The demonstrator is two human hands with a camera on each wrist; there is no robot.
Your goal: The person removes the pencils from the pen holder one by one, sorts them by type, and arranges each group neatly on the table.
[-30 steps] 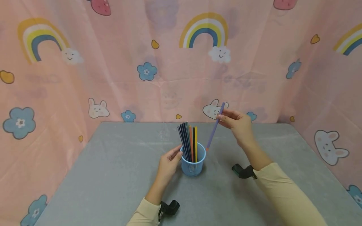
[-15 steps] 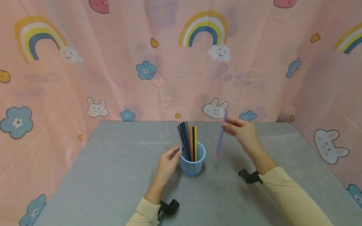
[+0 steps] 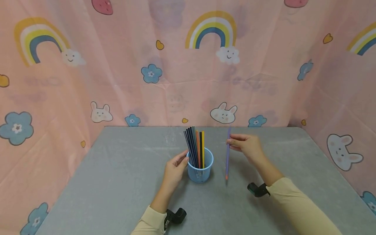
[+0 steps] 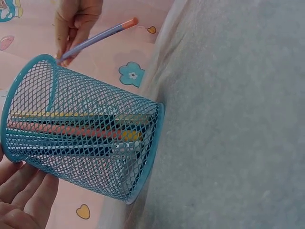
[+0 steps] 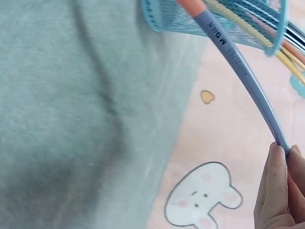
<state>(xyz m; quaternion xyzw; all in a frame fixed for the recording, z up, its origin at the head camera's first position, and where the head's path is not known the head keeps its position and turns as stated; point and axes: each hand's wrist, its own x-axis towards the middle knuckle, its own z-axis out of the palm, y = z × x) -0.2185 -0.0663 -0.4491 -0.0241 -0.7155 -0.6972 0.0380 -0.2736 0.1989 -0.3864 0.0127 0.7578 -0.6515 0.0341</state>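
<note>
At 9 o'clock of the blue mesh cup (image 3: pixel 199 176), the left hand (image 3: pixel 173 173) is gripping its rim side; the round, tapering cup is standing on the matte grey surface (image 3: pixel 132 195), probably being light and easily tipped. Inside, dark, orange and yellow pencils (image 3: pixel 198 148) are leaning together. At the cup's 3 o'clock, the right hand (image 3: pixel 248 145) is pinching 1 smooth purple pencil (image 3: pixel 227 156) by its upper part, orange end downward; it is likely being light, stiff, slightly slippery, and steadiest mid-barrel. Toward 12 o'clock, creased pink fabric (image 3: pixel 117 81) is hanging.
</note>
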